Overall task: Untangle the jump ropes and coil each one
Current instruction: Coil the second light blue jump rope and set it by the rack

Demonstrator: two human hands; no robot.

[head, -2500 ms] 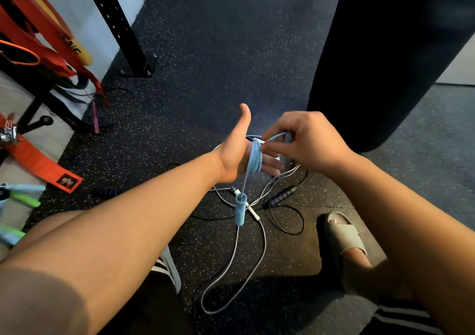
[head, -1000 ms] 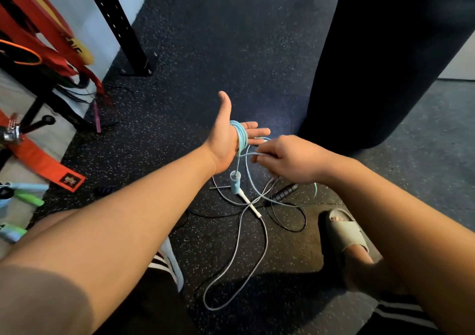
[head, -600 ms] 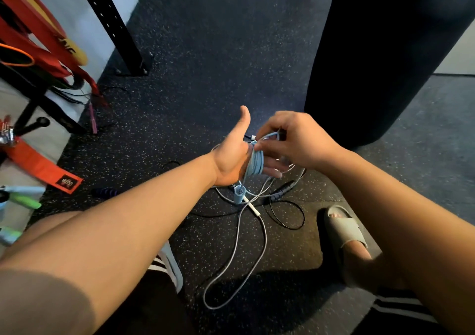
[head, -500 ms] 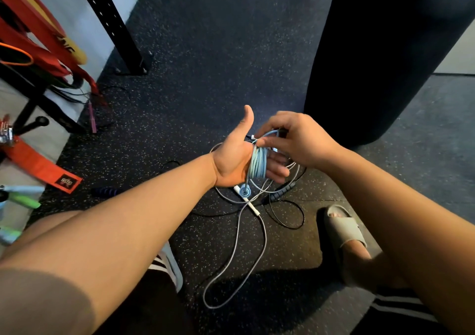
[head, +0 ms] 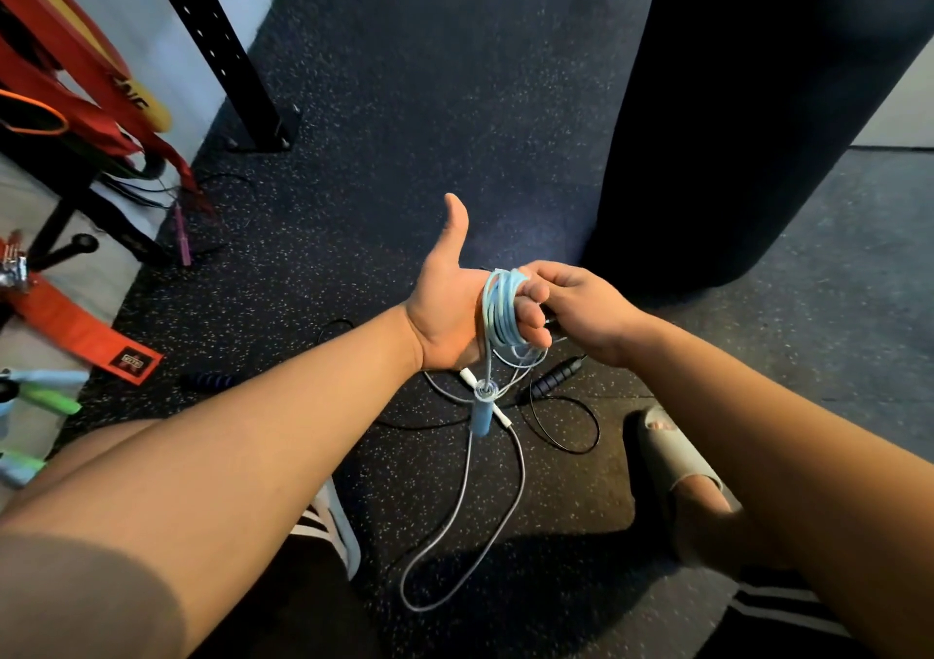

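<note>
A light-blue jump rope (head: 499, 315) is wound in several turns round the straight fingers of my left hand (head: 447, 309), whose thumb points up. My right hand (head: 576, 307) pinches the rope at the top of the coil, right against my left fingertips. One blue handle (head: 480, 413) hangs on a short length below the coil. On the floor beneath lie a white rope (head: 457, 522) in a long loop and a thin black rope (head: 586, 436) with a black handle (head: 556, 380), their strands crossing under my hands.
A big black punching bag (head: 748, 102) stands close on the right. A black rack post (head: 222, 51) and red bands (head: 76, 77) are at the left. A dark ribbed handle (head: 207, 381) lies on the floor left. My sandalled foot (head: 672, 461) is at the right.
My right hand has circled my left fingers, laying more blue rope on the coil. The hanging blue handle has been drawn up nearer the hand.
</note>
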